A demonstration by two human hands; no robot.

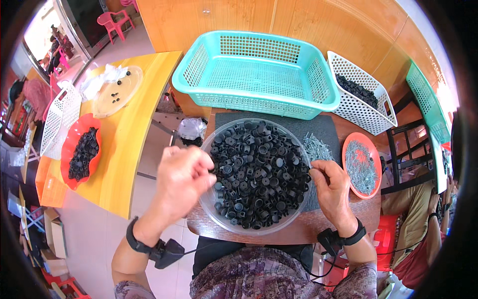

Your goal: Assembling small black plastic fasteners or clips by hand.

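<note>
A round clear plastic tub [234,230] full of small black plastic caps [259,174] stands before me at the table's front edge. By its left rim is my left hand [181,182], slightly blurred, its fingers curled into a pinch; what they hold, if anything, is too small to name. My right hand [331,192] is at the tub's right rim, thumb and forefinger pressed together, and whatever is between them does not show clearly. Loose silver screws [318,148] lie on a dark mat [326,127] just beyond the right hand. More screws fill an orange plate [347,180] to its right.
A large turquoise basket [259,102] stands behind the tub. Beside it, a white basket [371,119] holds black parts. On the yellow table [124,164] at left are a red dish [95,119] of black parts and a clear lid [104,107]. Another person sits at far right.
</note>
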